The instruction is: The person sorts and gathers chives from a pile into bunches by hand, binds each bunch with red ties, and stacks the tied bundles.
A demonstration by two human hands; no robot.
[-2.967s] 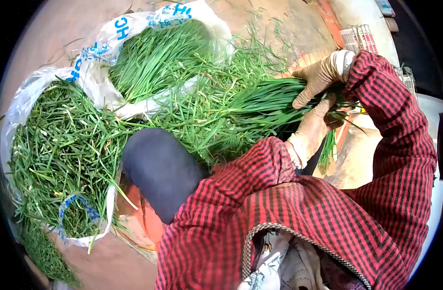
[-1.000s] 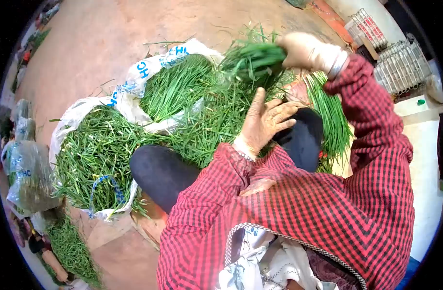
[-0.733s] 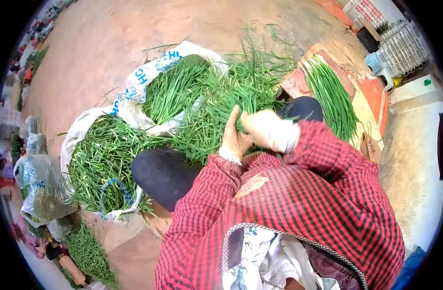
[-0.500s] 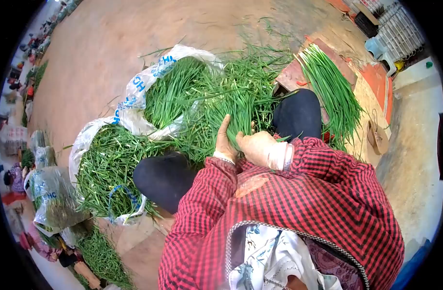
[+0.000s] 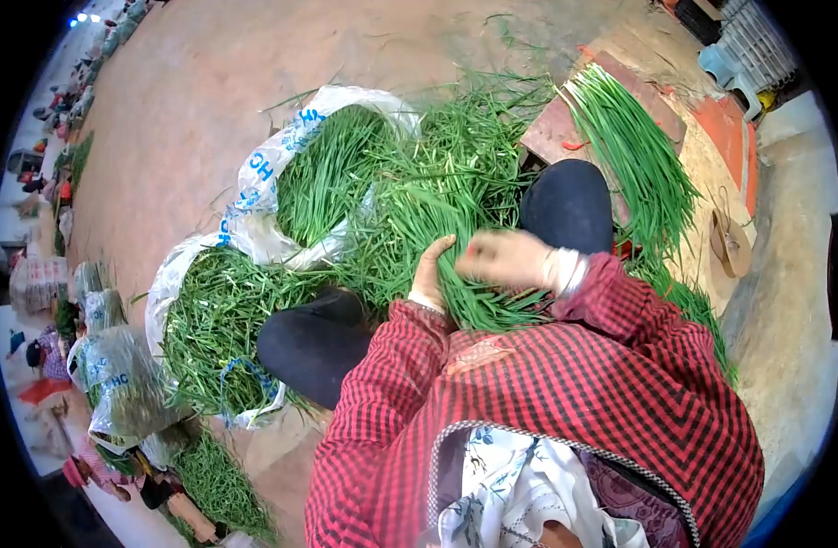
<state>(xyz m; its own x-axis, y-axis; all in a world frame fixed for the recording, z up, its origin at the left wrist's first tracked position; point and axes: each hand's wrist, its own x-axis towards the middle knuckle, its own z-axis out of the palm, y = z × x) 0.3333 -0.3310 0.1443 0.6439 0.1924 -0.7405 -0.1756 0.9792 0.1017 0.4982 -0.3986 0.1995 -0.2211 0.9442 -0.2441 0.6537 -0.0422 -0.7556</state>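
Note:
My left hand [image 5: 430, 275] is closed around a bunch of garlic chives [image 5: 481, 300] in front of my lap, thumb pointing up along its side. Close on the right, my right hand [image 5: 508, 259] is smeared by motion beside the bunch, so its grip is unclear. Leaves run from the held bunch toward the lap. Beyond the hands lies a loose heap of chives [image 5: 455, 169] between my knees. A neat bundle of chives [image 5: 631, 151], pale ends away from me, rests on a reddish board [image 5: 548, 139] to the right.
Two white plastic bags stand at the left: the far bag [image 5: 259, 167] and the near bag [image 5: 169, 277], both filled with chives. My knees frame the heap. A sandal [image 5: 731, 245] lies at the right. Other people and filled bags line the far left.
My right hand has moved slightly right and up from the left hand. More of the chive leaves now show below the hands, hanging toward my lap. The view has shifted slightly.

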